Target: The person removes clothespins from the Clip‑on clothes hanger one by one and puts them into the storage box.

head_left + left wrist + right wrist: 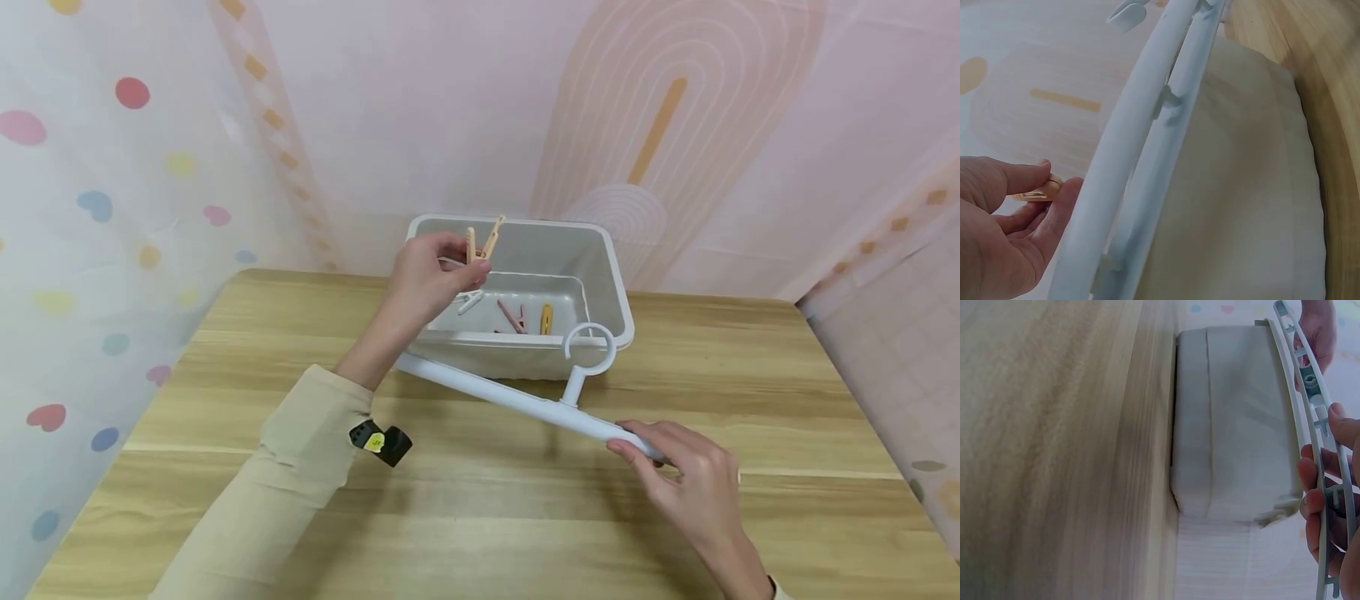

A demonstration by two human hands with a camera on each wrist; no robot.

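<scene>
My left hand point(429, 277) is raised over the storage bin and pinches a peach clothespin point(471, 244) between thumb and fingers, its two legs pointing up. The left wrist view shows this clothespin point(1047, 191) at the fingertips. With my right hand point(697, 477) I grip one end of a pale blue-white plastic hanger bar point(491, 392), thumb on the near side. A round open hook point(573, 388) stands up from the bar. The bar's far end is hidden behind my left wrist. Small pegs point(1321, 424) show along its hollow underside in the right wrist view.
The grey bin point(525, 340) stands at the back of the wooden table point(480, 533), against a patterned cloth backdrop point(420, 108). Inside it lie a white clothespin point(470, 302), a pink one point(512, 317) and a yellow one point(546, 319). The hanger slants across the bin's front.
</scene>
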